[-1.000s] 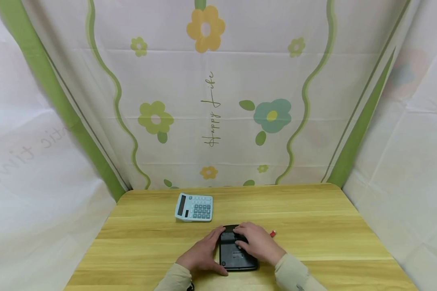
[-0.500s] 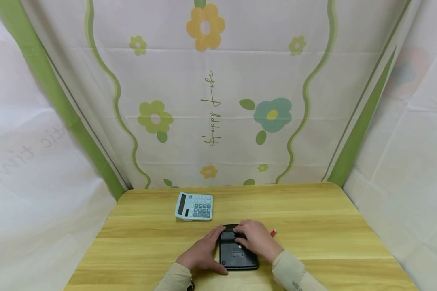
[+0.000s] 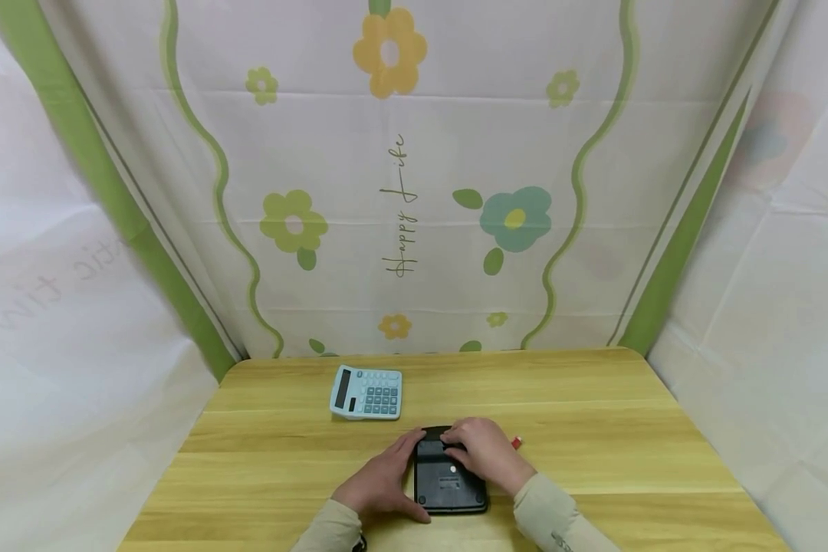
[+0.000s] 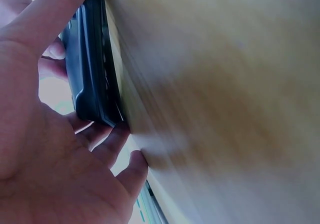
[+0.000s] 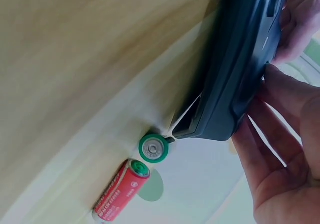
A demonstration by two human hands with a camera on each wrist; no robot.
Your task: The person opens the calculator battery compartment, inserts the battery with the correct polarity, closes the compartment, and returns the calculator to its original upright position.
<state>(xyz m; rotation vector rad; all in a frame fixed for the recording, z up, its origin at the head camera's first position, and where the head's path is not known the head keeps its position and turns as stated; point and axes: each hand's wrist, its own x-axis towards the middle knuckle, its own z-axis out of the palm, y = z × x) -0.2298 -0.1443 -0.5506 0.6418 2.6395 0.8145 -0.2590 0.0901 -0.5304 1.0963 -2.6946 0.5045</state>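
A black calculator (image 3: 448, 494) lies face down on the table, its back with a label and a small pale round spot showing. My left hand (image 3: 382, 479) holds its left side, thumb at the near corner and fingers at the far one. In the left wrist view, the fingertips (image 4: 120, 129) curl round the end of the black casing (image 4: 87, 59). My right hand (image 3: 490, 456) bends over the far right part of the back. Its thumb (image 5: 285, 86) presses the casing (image 5: 235, 74) in the right wrist view, fingers at the far end.
A red and green battery (image 5: 120, 191) lies beside the calculator's far right, with a second battery (image 5: 154, 148) seen end-on near it. A light blue calculator (image 3: 367, 393) rests farther back on the wooden table (image 3: 593, 429). Patterned curtains (image 3: 400, 169) enclose the table.
My right hand has shifted slightly away from me over the black calculator's back, uncovering more of the pale spot and label. My left hand keeps its place.
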